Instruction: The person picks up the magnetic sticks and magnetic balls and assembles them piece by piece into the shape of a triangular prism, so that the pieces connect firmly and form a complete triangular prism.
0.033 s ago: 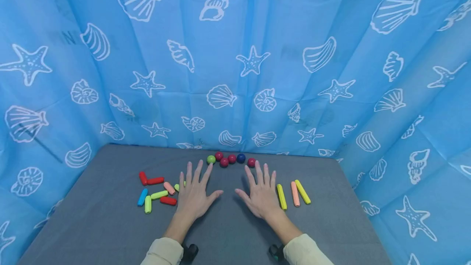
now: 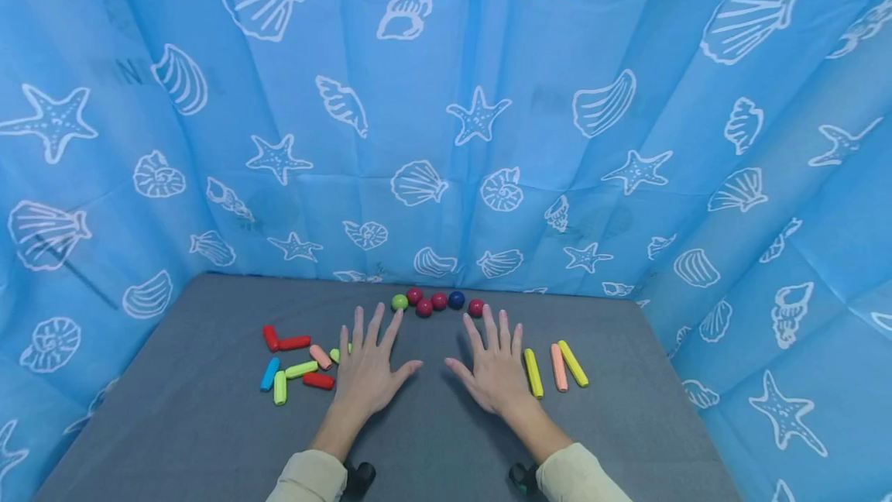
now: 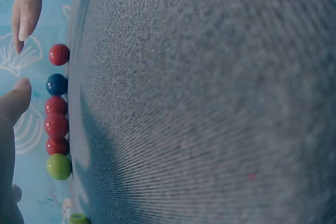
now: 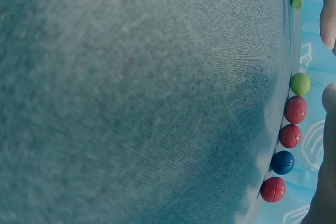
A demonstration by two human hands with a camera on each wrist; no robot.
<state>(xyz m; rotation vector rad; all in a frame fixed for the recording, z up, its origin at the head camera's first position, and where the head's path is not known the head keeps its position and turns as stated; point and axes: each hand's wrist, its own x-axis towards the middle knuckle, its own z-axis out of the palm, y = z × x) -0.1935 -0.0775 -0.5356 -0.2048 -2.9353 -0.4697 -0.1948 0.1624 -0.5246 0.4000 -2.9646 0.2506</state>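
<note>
My left hand (image 2: 365,379) hovers palm down over the grey table, fingers straight and spread, holding nothing. Mirroring it, my right hand (image 2: 496,379) has its fingers spread too, with nothing in its grasp. Beyond the fingertips lies a row of small balls: a green ball (image 2: 399,302), several red balls (image 2: 439,301) and a dark blue ball (image 2: 456,300). The left wrist view shows the green ball (image 3: 59,166) below the blue ball (image 3: 56,84). Left of my left hand are short sticks, including a blue stick (image 2: 269,374) and red stick (image 2: 318,381); this hand partly hides a lime stick (image 2: 335,355).
Beside my right hand lie a yellow stick (image 2: 533,373), a peach stick (image 2: 559,367) and another yellow stick (image 2: 574,363). Grey cloth covers the table (image 2: 432,440). A blue shell-patterned curtain (image 2: 446,238) stands behind the table and along its sides.
</note>
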